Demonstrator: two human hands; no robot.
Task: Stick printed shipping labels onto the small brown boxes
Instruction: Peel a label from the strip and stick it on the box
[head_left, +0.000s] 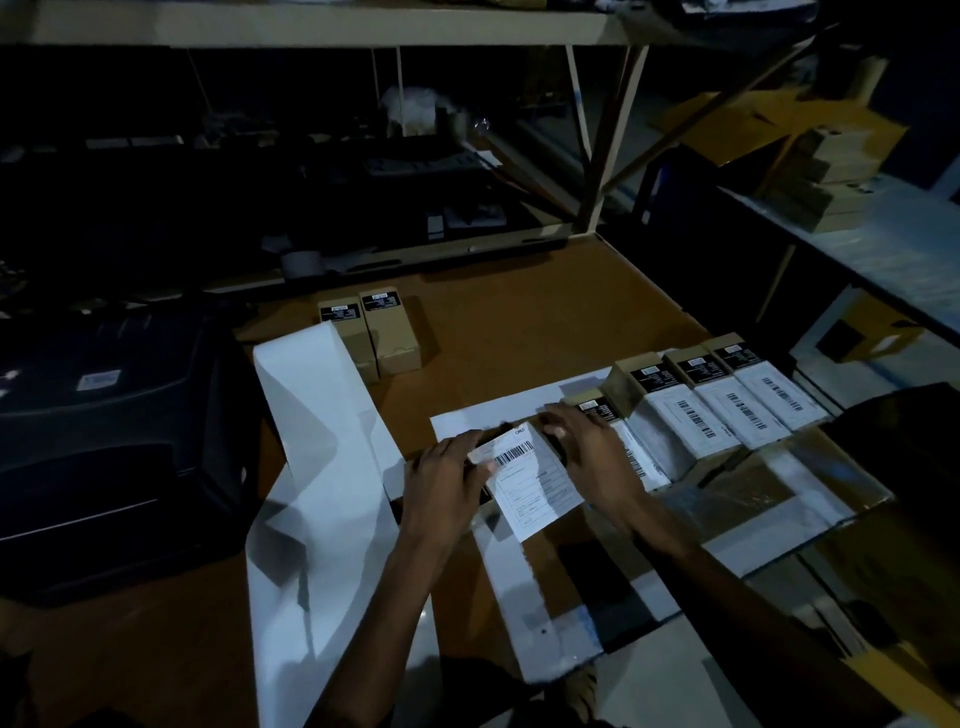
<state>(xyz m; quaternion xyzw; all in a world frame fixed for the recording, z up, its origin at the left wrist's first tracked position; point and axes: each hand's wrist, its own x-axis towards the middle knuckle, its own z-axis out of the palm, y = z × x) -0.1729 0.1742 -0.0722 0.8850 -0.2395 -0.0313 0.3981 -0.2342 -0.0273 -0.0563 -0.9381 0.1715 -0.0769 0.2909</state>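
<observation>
A white shipping label (535, 480) with a barcode lies tilted over a small brown box that is mostly hidden under it and my hands. My left hand (447, 480) pinches the label's upper left edge. My right hand (592, 452) lies over the box's far right side, fingers bent across the label's top corner. To the right stands a row of labelled brown boxes (727, 410), side by side. Two unlabelled brown boxes (376, 332) stand further back on the table.
A black label printer (109, 447) sits at the left, and a long strip of white backing paper (322, 478) runs from it down toward me. A flattened cardboard sheet with tape (769, 499) lies at the right. Dark shelves stand behind the brown table (545, 312).
</observation>
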